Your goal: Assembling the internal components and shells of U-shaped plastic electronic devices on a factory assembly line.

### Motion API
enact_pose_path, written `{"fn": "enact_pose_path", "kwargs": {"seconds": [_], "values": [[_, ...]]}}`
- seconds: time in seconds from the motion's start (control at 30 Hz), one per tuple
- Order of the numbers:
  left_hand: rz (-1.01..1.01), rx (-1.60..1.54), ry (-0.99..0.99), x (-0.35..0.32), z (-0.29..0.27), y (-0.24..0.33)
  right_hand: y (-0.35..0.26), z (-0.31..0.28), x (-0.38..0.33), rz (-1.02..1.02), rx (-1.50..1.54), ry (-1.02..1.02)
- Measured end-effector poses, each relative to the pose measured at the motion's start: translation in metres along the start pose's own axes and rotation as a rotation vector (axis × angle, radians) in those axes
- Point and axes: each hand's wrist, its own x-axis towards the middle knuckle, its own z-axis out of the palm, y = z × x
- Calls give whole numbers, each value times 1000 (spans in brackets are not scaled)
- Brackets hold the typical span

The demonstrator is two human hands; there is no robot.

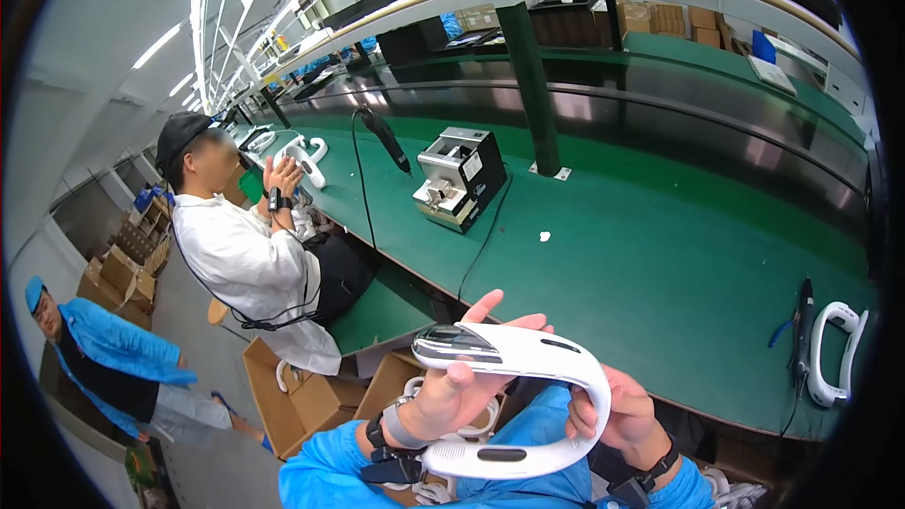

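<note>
**two-handed hold, white u-shaped housing off the workbench**

green workbench fills most of the view. open cardboard box sits below its near edge, to the left. boxy desktop machine stands toward the workbench's left end, black power driver hanging just left of it.

housing is up over the blue-clad lap, just off the near edge, dark glossy tip pointing left.

left hand: fingers spread behind the upper arm, thumb along its underside; supporting more than clamping, i'd say. right hand: fingers pinching the bend.

second white shell lies by the workbench's near right corner, slim black driver just beside it. white scrap mid-workbench.

my read: step in hand is steadying/orienting the housing. next move calls for keeping the right pinch firm, since the left looks loose.
</note>
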Motion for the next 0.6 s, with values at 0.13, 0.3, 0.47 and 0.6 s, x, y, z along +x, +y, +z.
{"fn": "enact_pose_path", "kwargs": {"seconds": [0.13,0.3,0.47,0.6], "values": [[-73,107,-21,9,4,8,-13,3,-3,-55,-83,-15],[24,-133,-92,46,25,-15,-24,21,-5,25,-560,-125],[51,-66,-119,94,72,-36,-42,32,11,-105,-571,49],[-46,-42,-114,129,104,-67,-58,26,-11,-237,-425,220]]}}
